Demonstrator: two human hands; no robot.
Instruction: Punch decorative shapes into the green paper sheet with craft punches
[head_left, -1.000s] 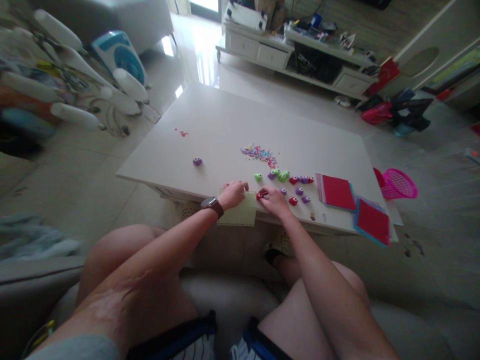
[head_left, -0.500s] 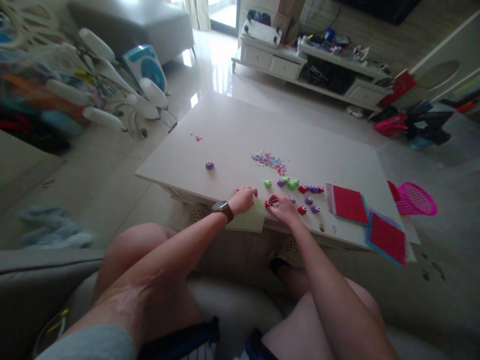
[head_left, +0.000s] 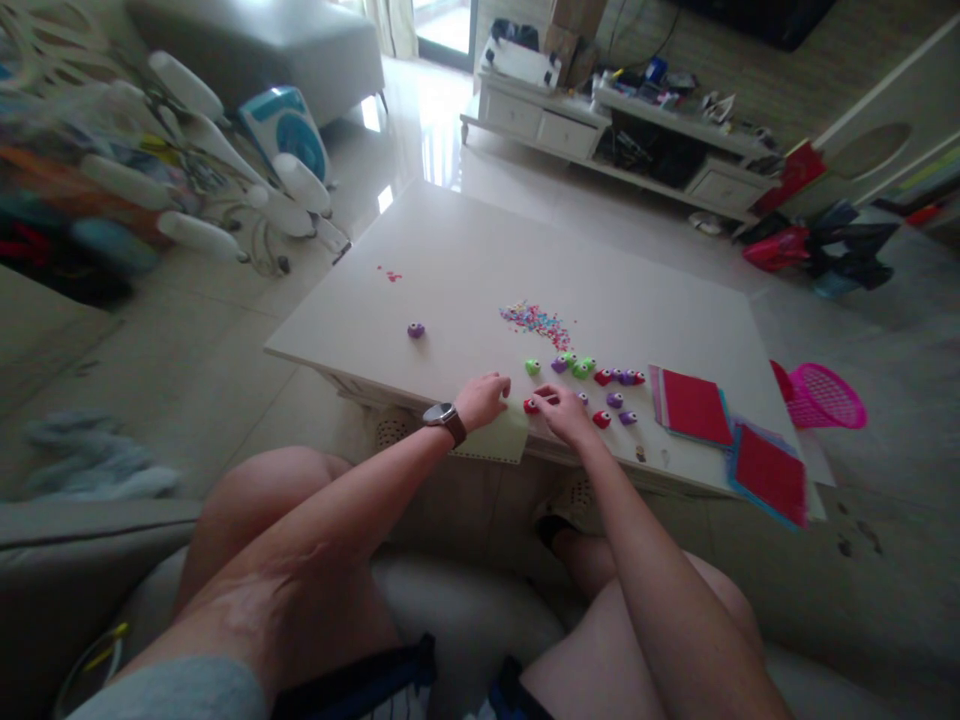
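Observation:
My left hand (head_left: 481, 402), with a watch (head_left: 439, 413) on its wrist, is held over a pale yellow-green sheet (head_left: 499, 438) at the table's near edge. Its fingers are bent but apart, with nothing visible in them. My right hand (head_left: 564, 413) has its thumb and forefinger pinched just beside a small red eyed figure (head_left: 529, 406). The fingertips partly cover the figure, and anything tiny between them is too small to name. Right of this hand stand several more eyed figures: red (head_left: 601, 420), purple (head_left: 628, 418) and green (head_left: 532, 367).
A heap of tiny coloured bits (head_left: 536, 322) lies mid-table, with red bits (head_left: 391, 275) farther left. A lone purple figure (head_left: 416, 330) stands on the left. Red sheets in stacks (head_left: 694, 408) lie at the right, one stack (head_left: 769, 476) overhanging the edge. A pink basket (head_left: 832, 395) stands beyond.
The red figure beside my right hand has shifted slightly left, and its eye shows less. My right fingers have drawn together above it. My left hand has barely moved; the view has shifted slightly.

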